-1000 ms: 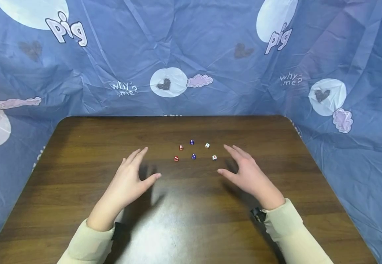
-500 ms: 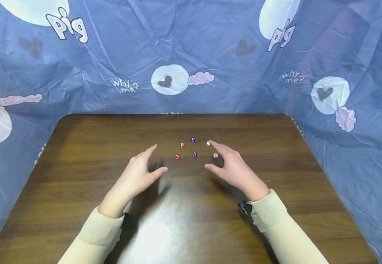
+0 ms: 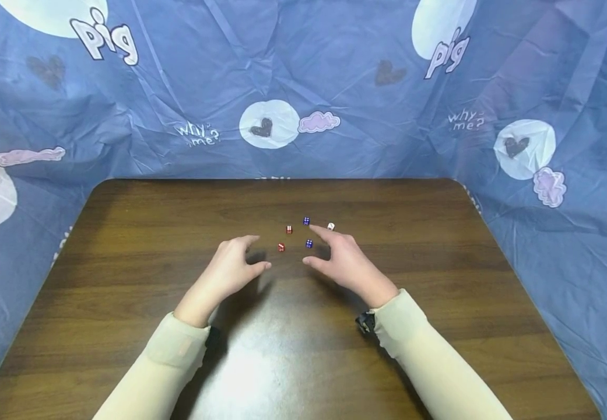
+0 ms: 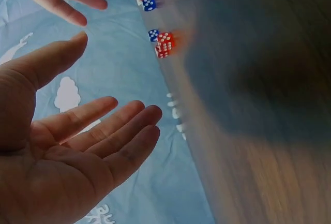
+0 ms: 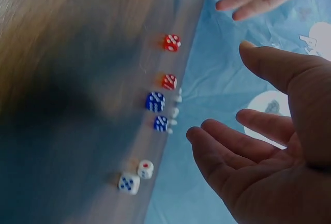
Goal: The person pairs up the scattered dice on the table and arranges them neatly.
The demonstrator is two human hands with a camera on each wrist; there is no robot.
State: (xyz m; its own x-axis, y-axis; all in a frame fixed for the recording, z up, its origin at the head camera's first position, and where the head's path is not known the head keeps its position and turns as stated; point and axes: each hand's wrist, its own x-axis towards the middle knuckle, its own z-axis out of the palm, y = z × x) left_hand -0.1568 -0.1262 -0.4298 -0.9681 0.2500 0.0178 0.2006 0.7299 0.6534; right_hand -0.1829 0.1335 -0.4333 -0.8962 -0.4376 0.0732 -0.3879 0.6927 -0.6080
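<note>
Two red dice, a near one (image 3: 281, 247) and a far one (image 3: 289, 230), lie on the brown table. Beside them on the right are two blue dice, one nearer (image 3: 309, 244) and one farther (image 3: 306, 221). A white die (image 3: 331, 226) sits past my right hand (image 3: 349, 263); that hand covers the second white die (image 5: 129, 183) in the head view, though the right wrist view shows it. My left hand (image 3: 230, 265) hovers left of the red dice, thumb and fingers spread. The right hand's spread fingers hover over the blue and white dice. Both hands hold nothing.
The wood-grain table (image 3: 140, 233) has rounded far corners. Behind it and at both sides hangs a blue printed curtain (image 3: 177, 76). A bright glare (image 3: 242, 373) lies on the near tabletop. Each wrist wears a dark device at the cuff.
Both hands have moved inward toward each other, the right one farther, passing left over the white dice toward the blue ones. The dice have stayed in place.
</note>
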